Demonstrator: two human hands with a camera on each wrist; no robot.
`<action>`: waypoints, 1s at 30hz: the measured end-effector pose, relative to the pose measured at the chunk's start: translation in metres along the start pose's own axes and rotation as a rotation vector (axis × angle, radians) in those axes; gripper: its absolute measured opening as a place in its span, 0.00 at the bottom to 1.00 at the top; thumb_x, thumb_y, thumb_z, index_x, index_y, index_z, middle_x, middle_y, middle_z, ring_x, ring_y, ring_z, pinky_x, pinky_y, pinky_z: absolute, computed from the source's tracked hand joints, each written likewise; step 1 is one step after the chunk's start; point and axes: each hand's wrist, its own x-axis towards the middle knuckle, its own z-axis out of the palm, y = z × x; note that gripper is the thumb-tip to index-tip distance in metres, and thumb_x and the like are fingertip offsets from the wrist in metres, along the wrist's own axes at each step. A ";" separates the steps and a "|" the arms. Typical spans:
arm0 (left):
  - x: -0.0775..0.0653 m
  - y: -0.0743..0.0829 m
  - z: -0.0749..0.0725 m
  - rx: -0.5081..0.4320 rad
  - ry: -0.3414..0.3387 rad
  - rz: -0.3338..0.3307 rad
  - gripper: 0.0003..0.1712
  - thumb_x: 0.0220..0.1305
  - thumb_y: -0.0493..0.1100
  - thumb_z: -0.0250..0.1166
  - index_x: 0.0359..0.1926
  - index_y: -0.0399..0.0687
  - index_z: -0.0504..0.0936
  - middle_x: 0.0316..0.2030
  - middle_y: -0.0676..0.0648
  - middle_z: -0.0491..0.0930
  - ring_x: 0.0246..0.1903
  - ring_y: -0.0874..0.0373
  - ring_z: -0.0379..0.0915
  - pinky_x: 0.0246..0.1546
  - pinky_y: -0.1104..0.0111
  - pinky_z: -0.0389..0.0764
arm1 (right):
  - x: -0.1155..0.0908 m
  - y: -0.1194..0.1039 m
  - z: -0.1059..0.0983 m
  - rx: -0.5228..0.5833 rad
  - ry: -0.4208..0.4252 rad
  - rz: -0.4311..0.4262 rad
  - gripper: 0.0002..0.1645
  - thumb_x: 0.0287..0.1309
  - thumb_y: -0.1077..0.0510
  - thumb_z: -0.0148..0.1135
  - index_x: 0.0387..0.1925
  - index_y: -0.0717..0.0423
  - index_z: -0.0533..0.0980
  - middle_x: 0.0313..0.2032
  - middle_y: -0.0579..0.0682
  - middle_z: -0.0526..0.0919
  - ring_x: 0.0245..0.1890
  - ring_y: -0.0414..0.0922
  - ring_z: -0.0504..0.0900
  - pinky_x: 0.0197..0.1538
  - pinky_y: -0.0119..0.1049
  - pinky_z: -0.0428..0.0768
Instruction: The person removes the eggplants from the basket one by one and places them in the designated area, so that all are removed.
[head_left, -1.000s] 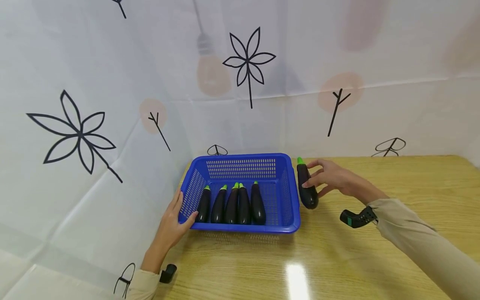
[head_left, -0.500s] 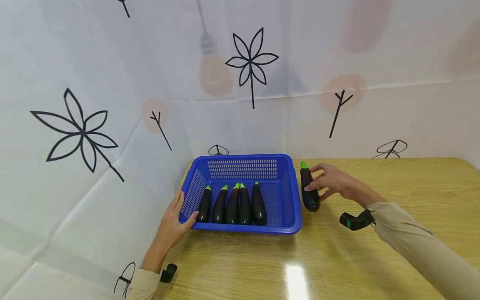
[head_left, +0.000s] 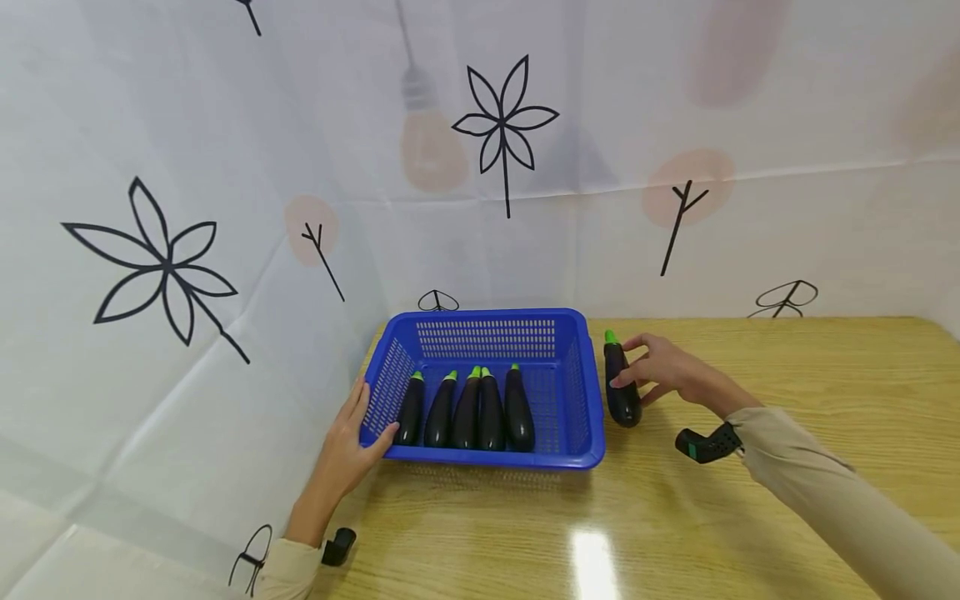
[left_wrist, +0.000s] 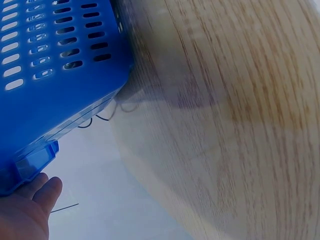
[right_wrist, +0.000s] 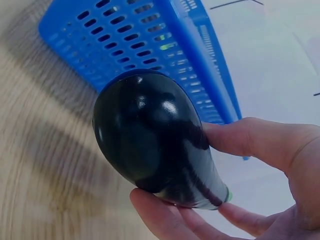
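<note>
In the head view, my right hand (head_left: 667,369) pinches a dark purple eggplant (head_left: 624,400) with a green stem, thumb on one side and fingers on the other. It is just outside the right wall of the blue basket (head_left: 495,457), stem pointing away from me. The right wrist view shows the rounded end of this eggplant (right_wrist: 150,125) up close; whether it touches the table, I cannot tell. My left hand (head_left: 347,450) holds the basket's near left corner, thumb over the front rim and fingers along the left side. Several eggplants (head_left: 491,417) lie side by side inside.
Under the basket is a wood-grain table (head_left: 750,492), with a bright light reflection near its front. A white cloth (head_left: 225,400) with leaf drawings hangs behind and at the left. Black wrist devices, such as the right one (head_left: 705,446), are strapped by both sleeves.
My right hand has lowered the eggplant slightly toward me and to the right, a little farther from the basket's wall. The left hand and basket stay put.
</note>
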 end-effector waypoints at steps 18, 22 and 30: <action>0.001 -0.003 0.001 -0.009 0.018 0.019 0.50 0.58 0.54 0.65 0.71 0.34 0.52 0.72 0.42 0.47 0.67 0.39 0.50 0.60 0.43 0.61 | 0.013 0.013 0.003 -0.038 0.022 0.025 0.46 0.53 0.60 0.65 0.64 0.74 0.50 0.50 0.72 0.73 0.49 0.63 0.74 0.39 0.48 0.82; 0.001 -0.003 0.002 -0.011 0.022 0.023 0.49 0.58 0.53 0.65 0.71 0.33 0.52 0.72 0.42 0.47 0.67 0.39 0.50 0.60 0.43 0.61 | 0.016 0.014 0.003 -0.054 0.019 0.021 0.46 0.53 0.60 0.64 0.64 0.75 0.50 0.50 0.72 0.73 0.50 0.65 0.73 0.39 0.48 0.82; 0.001 -0.001 0.001 -0.010 0.019 0.024 0.49 0.59 0.53 0.65 0.71 0.33 0.52 0.72 0.42 0.47 0.68 0.40 0.49 0.60 0.43 0.60 | 0.022 0.020 0.004 -0.091 0.032 0.037 0.46 0.54 0.60 0.63 0.64 0.75 0.49 0.51 0.74 0.71 0.47 0.62 0.76 0.39 0.48 0.82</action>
